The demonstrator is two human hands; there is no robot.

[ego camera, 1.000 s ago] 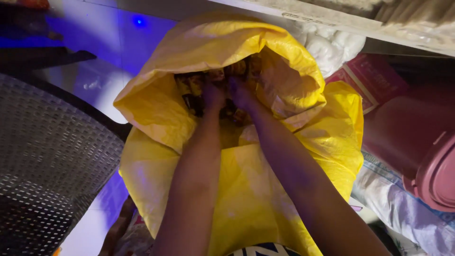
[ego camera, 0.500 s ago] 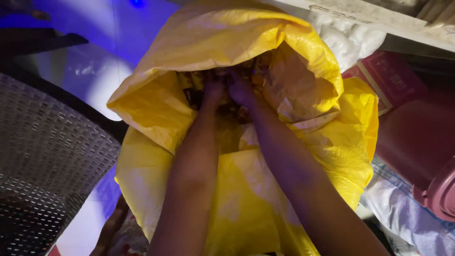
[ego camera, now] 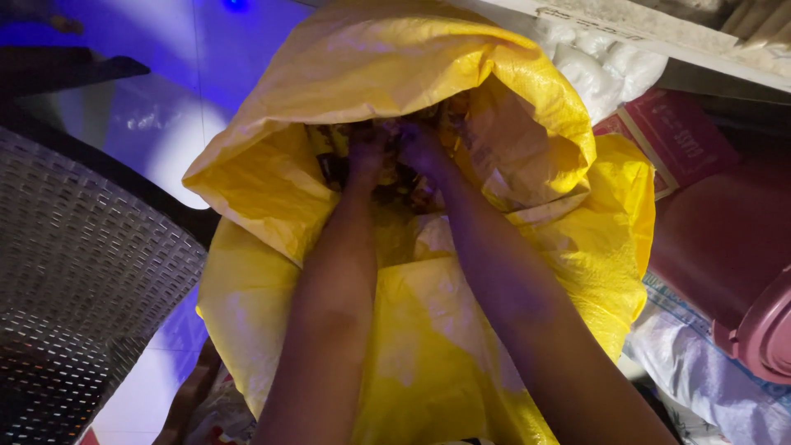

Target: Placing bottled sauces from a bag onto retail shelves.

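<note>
I look down from the head camera and I see both arms going into a big yellow woven sack point(ego camera: 445, 346) that stands open in front of me. Its mouth is folded outward, and the upper rim curves over the opening like a hood.

My left hand point(ego camera: 365, 151) is deep inside the mouth of the sack, on the dark, mixed contents point(ego camera: 395, 177) that lie there. My right hand point(ego camera: 422, 147) is just beside it, also on these contents, and the two hands are almost touching each other. The fingers are buried in shadow and among the pieces, so I cannot tell if either hand is clenched, released, or grasping something. What the contents are, I cannot make out; they look brownish and in small pieces.

To the left of the sack there is a dark perforated chair point(ego camera: 74, 272), near the sack's side. Behind it the pale floor point(ego camera: 156, 115) is lit with blue light. To the right I see a maroon plastic bin point(ego camera: 733, 247) and above it a reddish flat package point(ego camera: 684, 136). White bags point(ego camera: 606, 66) lie at the top right, behind the sack's rim.
</note>
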